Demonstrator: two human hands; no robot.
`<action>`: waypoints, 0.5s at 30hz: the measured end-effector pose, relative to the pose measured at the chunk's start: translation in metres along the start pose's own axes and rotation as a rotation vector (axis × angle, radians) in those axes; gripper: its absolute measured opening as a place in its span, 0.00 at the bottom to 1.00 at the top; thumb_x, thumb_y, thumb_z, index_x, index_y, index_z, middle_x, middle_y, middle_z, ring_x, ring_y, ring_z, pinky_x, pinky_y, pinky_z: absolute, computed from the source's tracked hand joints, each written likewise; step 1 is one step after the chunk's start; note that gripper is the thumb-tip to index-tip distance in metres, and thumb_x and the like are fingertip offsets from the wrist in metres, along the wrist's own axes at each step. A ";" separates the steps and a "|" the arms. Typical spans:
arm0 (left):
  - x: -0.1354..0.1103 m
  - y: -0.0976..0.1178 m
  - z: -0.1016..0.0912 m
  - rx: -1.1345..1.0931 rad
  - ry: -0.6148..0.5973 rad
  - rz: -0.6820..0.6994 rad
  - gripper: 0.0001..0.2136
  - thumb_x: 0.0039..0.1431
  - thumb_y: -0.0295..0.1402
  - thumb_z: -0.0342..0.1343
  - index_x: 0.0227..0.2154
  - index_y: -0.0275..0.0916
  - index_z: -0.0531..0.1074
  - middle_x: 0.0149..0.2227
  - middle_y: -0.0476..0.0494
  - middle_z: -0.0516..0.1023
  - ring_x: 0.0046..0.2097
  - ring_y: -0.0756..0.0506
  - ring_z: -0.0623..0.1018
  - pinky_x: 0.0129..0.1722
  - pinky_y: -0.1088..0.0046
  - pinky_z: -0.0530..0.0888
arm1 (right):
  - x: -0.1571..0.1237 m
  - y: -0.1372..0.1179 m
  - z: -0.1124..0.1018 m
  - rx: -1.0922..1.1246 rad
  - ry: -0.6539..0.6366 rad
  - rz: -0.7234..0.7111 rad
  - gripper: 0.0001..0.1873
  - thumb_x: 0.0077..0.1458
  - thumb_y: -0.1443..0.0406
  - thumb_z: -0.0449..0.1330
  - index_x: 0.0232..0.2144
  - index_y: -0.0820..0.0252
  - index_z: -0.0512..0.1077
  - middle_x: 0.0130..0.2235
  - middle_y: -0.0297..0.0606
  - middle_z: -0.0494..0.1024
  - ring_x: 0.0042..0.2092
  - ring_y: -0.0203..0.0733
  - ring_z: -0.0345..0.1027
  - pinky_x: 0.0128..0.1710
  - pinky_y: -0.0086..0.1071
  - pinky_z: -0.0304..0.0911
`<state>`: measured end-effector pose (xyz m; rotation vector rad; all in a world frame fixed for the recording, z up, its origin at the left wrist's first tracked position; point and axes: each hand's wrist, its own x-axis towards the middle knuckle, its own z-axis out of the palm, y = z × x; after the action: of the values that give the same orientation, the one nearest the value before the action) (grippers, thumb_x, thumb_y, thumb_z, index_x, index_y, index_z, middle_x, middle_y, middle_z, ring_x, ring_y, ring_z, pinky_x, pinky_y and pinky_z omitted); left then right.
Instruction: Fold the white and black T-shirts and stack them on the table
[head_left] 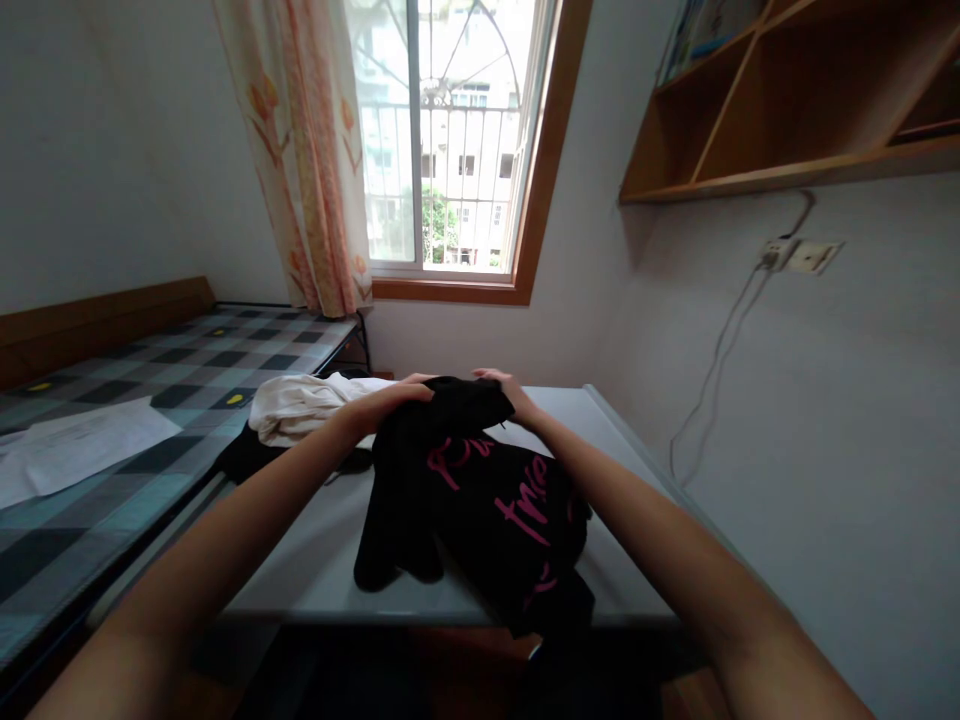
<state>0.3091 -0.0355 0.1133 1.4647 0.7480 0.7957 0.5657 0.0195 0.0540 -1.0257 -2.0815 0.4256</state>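
Note:
A black garment with pink lettering [480, 520] lies bunched on the white table [300, 560], its lower part hanging over the front edge. My left hand [401, 395] grips its upper left side, fingers partly hidden by the cloth. At the upper right, my right hand [510, 390] is closed on the same garment near its top edge. The cloth between my hands is raised and folded over. To the left of my left hand sits a heap of white cloth [300, 405], with dark cloth [251, 455] beneath and beside it.
On the left stands a bed with a checked cover [247, 340], with paper sheets [90, 445] on it. A curtain [315, 160] hangs by the barred window [450, 150]. Wooden shelves [720, 110] jut from the right wall above a socket [780, 253] with a hanging cable [712, 370].

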 end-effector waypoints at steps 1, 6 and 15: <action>0.001 0.005 -0.008 0.127 0.008 0.034 0.23 0.43 0.36 0.63 0.46 0.38 0.75 0.38 0.46 0.81 0.40 0.42 0.79 0.42 0.67 0.75 | 0.002 0.003 -0.019 -0.001 0.174 0.076 0.10 0.44 0.65 0.55 0.32 0.59 0.73 0.34 0.39 0.77 0.41 0.47 0.70 0.46 0.40 0.65; 0.018 0.014 -0.039 0.748 0.014 0.192 0.42 0.32 0.38 0.70 0.57 0.40 0.67 0.49 0.43 0.77 0.51 0.38 0.74 0.54 0.61 0.69 | -0.007 0.001 -0.105 -0.142 0.643 0.300 0.10 0.42 0.63 0.55 0.31 0.59 0.67 0.23 0.31 0.68 0.26 0.38 0.62 0.29 0.31 0.60; 0.039 -0.025 -0.049 1.062 0.246 0.096 0.15 0.42 0.27 0.51 0.36 0.36 0.74 0.36 0.42 0.77 0.41 0.40 0.77 0.43 0.65 0.73 | -0.075 -0.013 -0.117 -0.257 -0.544 0.496 0.18 0.40 0.50 0.64 0.20 0.60 0.72 0.23 0.35 0.72 0.27 0.41 0.65 0.27 0.32 0.59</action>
<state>0.2901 0.0250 0.0903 2.3731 1.4192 0.6707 0.6762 -0.0515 0.1016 -1.7481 -2.3791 0.7669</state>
